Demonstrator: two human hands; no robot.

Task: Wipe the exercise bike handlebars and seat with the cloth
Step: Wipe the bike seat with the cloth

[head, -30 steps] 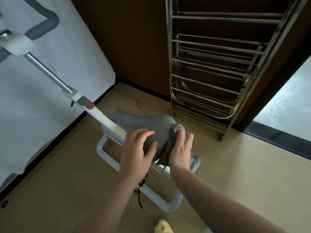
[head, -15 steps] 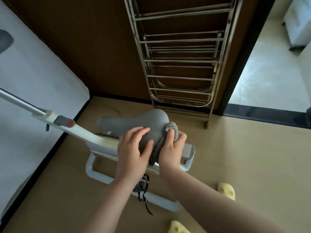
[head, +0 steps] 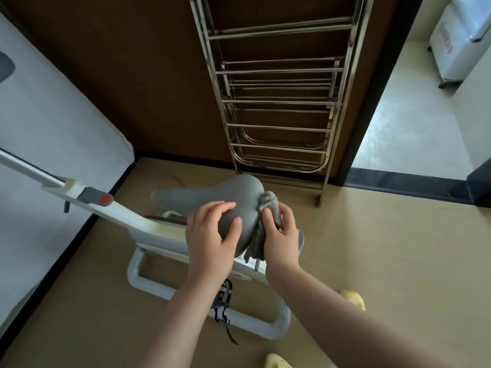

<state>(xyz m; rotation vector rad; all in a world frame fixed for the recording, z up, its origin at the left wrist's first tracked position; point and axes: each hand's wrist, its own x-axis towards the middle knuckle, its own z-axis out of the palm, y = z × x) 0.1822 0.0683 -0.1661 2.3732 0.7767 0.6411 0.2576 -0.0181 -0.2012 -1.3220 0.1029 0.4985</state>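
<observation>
Two hands are working at the grey bike seat [head: 212,197]. The left hand [head: 210,235] is resting on the seat's near side, fingers curved over the padding and thumb pressing on top, bracing it. The right hand [head: 280,235] is gripping a grey fuzzy cloth [head: 268,216], its fingers curled round the wad and pressing it against the seat's wide rear edge, with loose fabric hanging below.

That seat is sitting on the white frame [head: 148,229] of the exercise bike, over the tan floor. Its long axis is lying roughly left to right in the head view, the narrow nose pointing left toward the slanted post and the broad back facing right toward the steel drying rack [head: 276,102].

By my judgement the cloth is light and limp (it will bunch or slip if held loosely), so a full-palm hold on a gathered wad suits it. The seat looks firm, smooth and fixed, so steadying it from the opposite flank should be enough.
</observation>
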